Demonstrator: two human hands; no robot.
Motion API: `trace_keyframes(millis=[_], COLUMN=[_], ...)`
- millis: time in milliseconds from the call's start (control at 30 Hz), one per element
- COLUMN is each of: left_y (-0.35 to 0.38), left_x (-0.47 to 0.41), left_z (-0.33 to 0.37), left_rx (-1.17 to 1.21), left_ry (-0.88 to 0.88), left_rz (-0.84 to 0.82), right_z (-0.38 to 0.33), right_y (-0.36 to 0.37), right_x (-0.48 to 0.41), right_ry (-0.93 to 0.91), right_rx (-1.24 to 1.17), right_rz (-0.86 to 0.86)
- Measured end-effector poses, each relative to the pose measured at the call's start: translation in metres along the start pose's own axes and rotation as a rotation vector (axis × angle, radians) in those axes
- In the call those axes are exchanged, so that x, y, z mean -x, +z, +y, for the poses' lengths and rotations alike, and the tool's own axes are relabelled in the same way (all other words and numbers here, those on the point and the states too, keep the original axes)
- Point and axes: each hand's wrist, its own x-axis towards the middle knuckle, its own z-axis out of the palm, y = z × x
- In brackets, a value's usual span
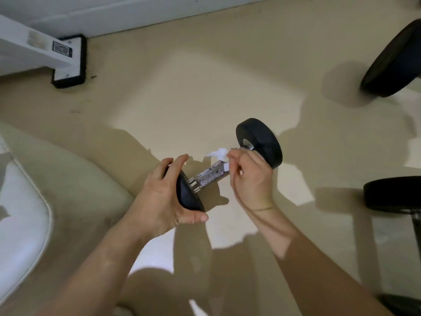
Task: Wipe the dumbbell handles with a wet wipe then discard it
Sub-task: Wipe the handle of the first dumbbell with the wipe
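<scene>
Fingers (175, 163) of left hand (159, 201) grip dumbbell (262, 144) by black disc end, right hand (250, 176) pinching crumpled wipe (216, 154) on knurled handle (208, 175).

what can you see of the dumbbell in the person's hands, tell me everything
The dumbbell has two round, matte black heads, rubbery-looking, joined by a silvery knurled metal handle with dark specks and shiny collars at each end. It lies slantwise, near head lower left, far head upper right, apparently raised above the beige floor. The left hand grips the near head around its rim. The right hand holds a white wet wipe against the handle by the far head.
</scene>
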Motion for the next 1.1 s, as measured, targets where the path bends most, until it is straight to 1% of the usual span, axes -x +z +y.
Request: trace_keyframes(millis=[67, 100, 167, 200, 267, 300, 333, 400, 433, 467, 500, 567, 633, 700, 733, 767, 833, 867, 933, 967, 1000, 1100], left_y=[-0.010, -0.014, -0.020, -0.020, -0.017, -0.014, -0.010, -0.007, -0.007, -0.007, -0.008, -0.007, 0.000, 0.017, 0.028, 0.038, 0.051, 0.054, 0.054, 0.053, 0.052, 0.053], left_x=[-0.007, -0.010, -0.014, -0.015, -0.014, -0.012, -0.010, -0.006, -0.007, -0.008, -0.009, -0.006, 0.003, 0.015, 0.020, 0.024, 0.028, 0.028, 0.028, 0.028, 0.028, 0.029], left_z=[0.001, 0.004, 0.012, 0.016, 0.022, 0.022, 0.020, 0.018, 0.018, 0.019, 0.020, 0.023, 0.029, 0.038, 0.043, 0.046, 0.047, 0.046, 0.041, 0.038, 0.035, 0.034], left_rx=[-0.043, -0.106, -0.279, -0.357, -0.445, -0.457, -0.448, -0.391, -0.367, -0.354, -0.344, -0.297, -0.160, 0.060, 0.168, 0.259, 0.402, 0.460, 0.546, 0.580, 0.607, 0.649], left_ry=[0.016, 0.020, 0.022, 0.033, 0.053, 0.052, 0.046, 0.032, 0.027, 0.017, 0.003, -0.030, -0.073, -0.165, -0.210, -0.247, -0.304, -0.318, -0.324, -0.324, -0.323, -0.315], left_rz=[-0.085, -0.115, -0.125, -0.109, -0.079, -0.072, -0.066, -0.045, -0.047, -0.056, -0.069, -0.113, -0.115, -0.096, -0.100, -0.103, -0.084, -0.078, -0.088, -0.094, -0.096, -0.085], right_z=[-0.005, -0.009, -0.008, -0.007, -0.009, -0.016, -0.025, -0.032, -0.023, -0.012, 0.002, 0.006, -0.005, -0.012, -0.005, 0.003, 0.011, 0.011, 0.002, 0.000, 0.000, 0.013], right_y=[0.004, 0.006, 0.004, 0.001, -0.004, -0.005, -0.008, -0.012, -0.011, -0.010, -0.008, -0.008, -0.010, -0.010, -0.007, -0.008, -0.019, -0.028, -0.041, -0.044, -0.040, -0.014], right_x=[0.002, 0.004, 0.005, 0.004, 0.009, 0.019, 0.031, 0.049, 0.051, 0.047, 0.041, 0.033, 0.040, 0.040, 0.035, 0.027, 0.016, 0.016, 0.021, 0.019, 0.011, -0.023], right_ry=[0.096, 0.157, 0.241, 0.247, 0.235, 0.228, 0.211, 0.131, 0.129, 0.257, 0.343, 0.396, 0.445, 0.450, 0.473, 0.502, 0.496, 0.441, 0.259, 0.200, 0.190, 0.309], right_rx=[-0.046, -0.070, -0.123, -0.069, -0.048, -0.087, -0.159, -0.174, -0.164, -0.209, -0.187, -0.144, -0.224, -0.331, -0.361, -0.405, -0.401, -0.359, -0.283, -0.292, -0.309, -0.316], right_rz=[-0.060, -0.106, -0.177, -0.179, -0.195, -0.228, -0.312, -0.409, -0.352, -0.295, -0.195, -0.042, 0.013, 0.032, 0.055, 0.052, -0.079, -0.186, -0.438, -0.503, -0.493, -0.255])
